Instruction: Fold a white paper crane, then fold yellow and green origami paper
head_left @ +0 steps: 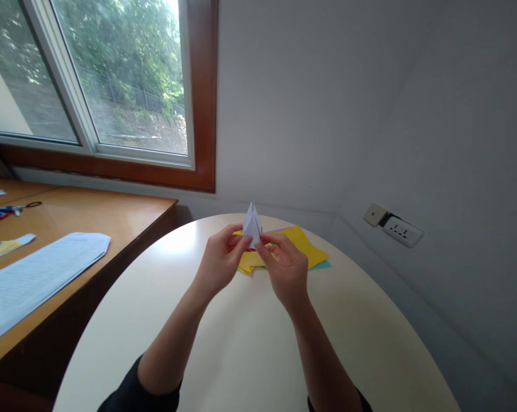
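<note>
A small folded piece of white paper (252,224), pointed at the top with a slit between two layers, is held up over the round table. My left hand (224,256) pinches its lower left edge between thumb and fingers. On the other side, my right hand (285,264) grips the lower right corner the same way. Behind and below the hands lie yellow paper sheets (305,247), with a bit of teal paper (321,265) showing under them. My fingers hide the lowest part of the folded paper.
The round white table (155,320) stands against the wall. To the left is a wooden desk (125,209) with a stack of printed sheets (47,277), scissors (30,205) and other papers. A window (129,74) is above it; a wall socket (403,231) is at right.
</note>
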A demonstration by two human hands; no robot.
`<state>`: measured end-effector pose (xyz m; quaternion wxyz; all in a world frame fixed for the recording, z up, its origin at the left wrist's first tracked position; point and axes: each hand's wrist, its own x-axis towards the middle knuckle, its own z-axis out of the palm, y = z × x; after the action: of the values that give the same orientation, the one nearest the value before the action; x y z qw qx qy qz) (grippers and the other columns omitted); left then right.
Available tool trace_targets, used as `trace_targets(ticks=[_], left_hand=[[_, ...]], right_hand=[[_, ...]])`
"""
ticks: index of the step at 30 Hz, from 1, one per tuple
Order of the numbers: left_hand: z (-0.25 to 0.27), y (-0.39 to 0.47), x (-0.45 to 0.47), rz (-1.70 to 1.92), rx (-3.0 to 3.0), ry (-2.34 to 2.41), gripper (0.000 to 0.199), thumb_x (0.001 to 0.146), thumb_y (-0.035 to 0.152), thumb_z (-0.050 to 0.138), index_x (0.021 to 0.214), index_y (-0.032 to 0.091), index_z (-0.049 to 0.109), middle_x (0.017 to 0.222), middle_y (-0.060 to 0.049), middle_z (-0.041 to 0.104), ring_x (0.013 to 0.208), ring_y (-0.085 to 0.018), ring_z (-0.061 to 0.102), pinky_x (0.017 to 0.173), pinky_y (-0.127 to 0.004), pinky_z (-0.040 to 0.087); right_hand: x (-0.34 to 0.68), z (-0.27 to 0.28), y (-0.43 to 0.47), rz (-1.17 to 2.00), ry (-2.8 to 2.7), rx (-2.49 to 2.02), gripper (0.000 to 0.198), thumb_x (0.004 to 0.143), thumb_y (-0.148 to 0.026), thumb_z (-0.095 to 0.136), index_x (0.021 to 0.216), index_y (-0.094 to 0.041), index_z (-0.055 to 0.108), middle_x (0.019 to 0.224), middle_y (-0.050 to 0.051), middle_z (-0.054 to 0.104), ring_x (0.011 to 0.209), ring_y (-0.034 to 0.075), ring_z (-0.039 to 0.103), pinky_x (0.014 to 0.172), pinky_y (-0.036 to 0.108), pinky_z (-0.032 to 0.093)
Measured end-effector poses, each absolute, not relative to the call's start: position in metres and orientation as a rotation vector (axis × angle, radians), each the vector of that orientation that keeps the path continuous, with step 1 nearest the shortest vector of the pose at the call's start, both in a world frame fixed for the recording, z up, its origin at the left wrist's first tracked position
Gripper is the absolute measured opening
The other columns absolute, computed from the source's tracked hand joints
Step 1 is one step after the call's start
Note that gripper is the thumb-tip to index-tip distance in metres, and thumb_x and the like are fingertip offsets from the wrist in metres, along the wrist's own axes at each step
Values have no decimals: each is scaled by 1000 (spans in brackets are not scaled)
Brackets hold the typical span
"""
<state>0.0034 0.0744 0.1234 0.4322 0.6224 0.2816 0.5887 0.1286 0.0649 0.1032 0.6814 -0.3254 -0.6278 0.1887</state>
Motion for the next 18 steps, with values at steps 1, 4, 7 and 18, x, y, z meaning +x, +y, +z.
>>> trace_targets(ticks=[1,4,7,18], left_hand=[[122,74,4,1471,1556,702,36,74,40,64,96,12,59,74,-6,72,69,-20,68,68,-32,55],[118,74,7,1491,1600,759,30,78,35,60,99,14,59,82,-7,72,76,-21,68,73,-33,55],[115,73,9,1518,1663,846,25,80,31,58,100,16,60,85,-8,71,80,-23,68,73,-34,54],[116,69,14,1538,1577,796,20,77,29,62,92,17,59,74,-4,70,73,-20,68,67,-29,52]], right_hand=[[129,103,65,423,-1402,-733,10,77,-24,63,87,-23,65,85,3,65,82,16,60,68,29,52],[128,102,66,426,-1372,-739,7,77,-24,63,84,-23,66,84,3,64,82,16,60,66,29,53],[126,100,67,418,-1324,-746,4,76,-25,63,79,-22,65,82,3,63,82,16,59,65,28,52],[122,98,65,374,-1239,-841,10,76,-28,63,73,-19,63,73,2,61,72,15,58,66,29,49]])
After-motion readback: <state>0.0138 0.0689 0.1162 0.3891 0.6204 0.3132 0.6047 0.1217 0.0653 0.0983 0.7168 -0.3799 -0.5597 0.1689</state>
